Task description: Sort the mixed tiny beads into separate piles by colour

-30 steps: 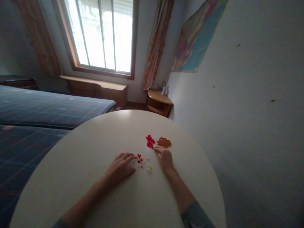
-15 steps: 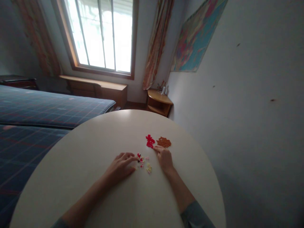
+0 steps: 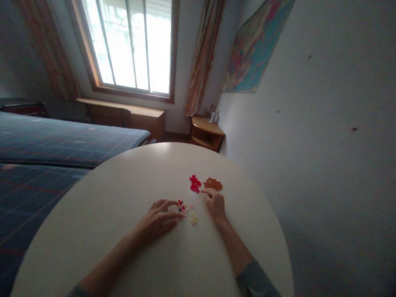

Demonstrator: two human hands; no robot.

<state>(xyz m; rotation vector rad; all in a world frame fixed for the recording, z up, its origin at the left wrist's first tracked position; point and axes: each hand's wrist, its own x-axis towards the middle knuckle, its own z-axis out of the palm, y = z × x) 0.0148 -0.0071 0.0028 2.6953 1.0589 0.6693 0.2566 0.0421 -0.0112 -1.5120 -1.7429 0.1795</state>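
Observation:
My left hand [image 3: 161, 215] lies on the white round table [image 3: 148, 264] with its fingers apart, the fingertips at a small mixed group of red, black and pink pieces [image 3: 182, 207]. My right hand [image 3: 215, 204] rests with its index finger stretched out, its tip just below a red pile [image 3: 194, 184]. Right of that pile, above my right hand, is a brown pile [image 3: 213, 184]. A few pale yellow pieces [image 3: 193, 219] lie between my hands. One dark piece shows between the fingers of my left hand.
Beyond the table on the left is a bed with a blue plaid cover [image 3: 71, 136]. A wooden desk [image 3: 145, 111] stands under the window, and a corner shelf [image 3: 207, 126] holds small items. The wall [image 3: 309, 173] runs along the right.
The fingers of my left hand have shifted over the mixed pieces, and a dark piece now shows between them. My right fingertip has moved slightly right, away from the red pile.

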